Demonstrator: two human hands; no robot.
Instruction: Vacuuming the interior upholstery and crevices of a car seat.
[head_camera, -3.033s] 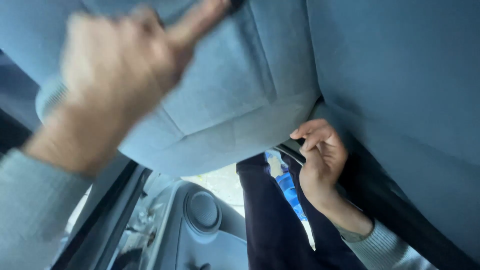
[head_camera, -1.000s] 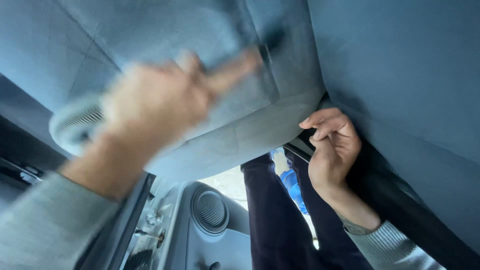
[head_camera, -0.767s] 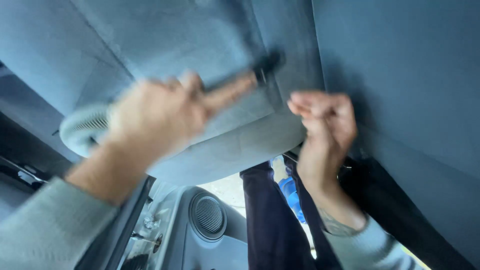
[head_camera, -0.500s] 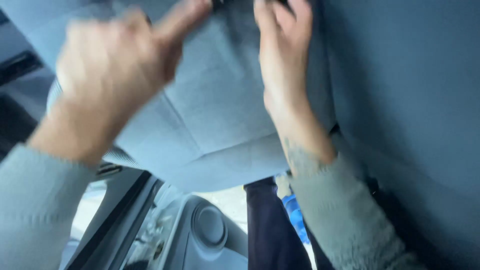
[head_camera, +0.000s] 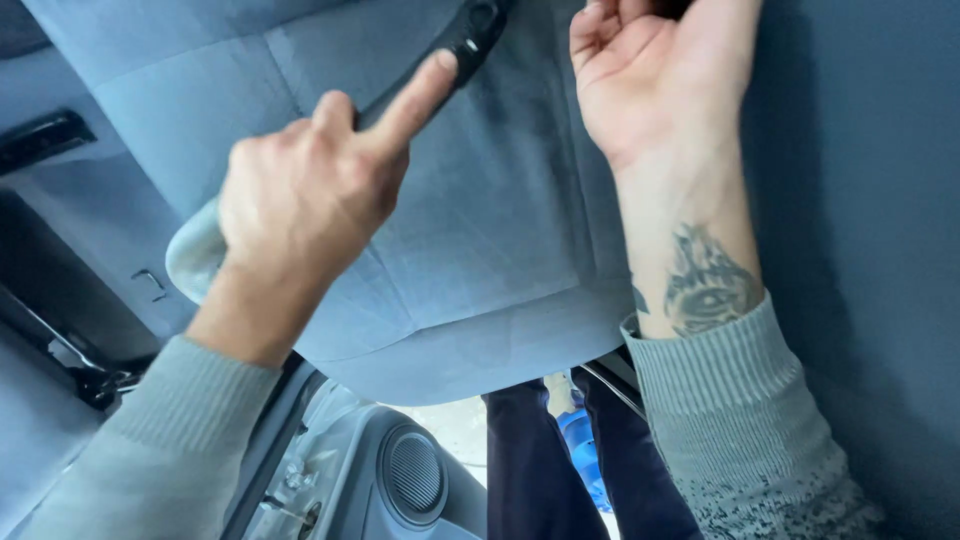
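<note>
My left hand (head_camera: 300, 200) is closed around a slim black tool (head_camera: 468, 30), index finger stretched along its shaft. The tool's tip rests against the grey-blue fabric seat cushion (head_camera: 480, 250), near the top of the view. My right hand (head_camera: 650, 70) is raised beside it at the upper right, palm towards me and fingers curled against the same cushion. Its fingertips run out of the frame, so what they hold is hidden. A tattoo shows on that wrist above a grey knitted sleeve (head_camera: 730, 420).
A darker blue seat surface (head_camera: 870, 250) fills the right side. Below the cushion are a grey door panel with a round speaker grille (head_camera: 412, 475), dark trouser legs (head_camera: 530, 470) and a blue object (head_camera: 582, 450). Black seat hardware (head_camera: 45, 135) sits at the left.
My right hand has risen from the gap under the cushion to the top of the cushion, next to the tool. My left hand keeps the tool on the fabric.
</note>
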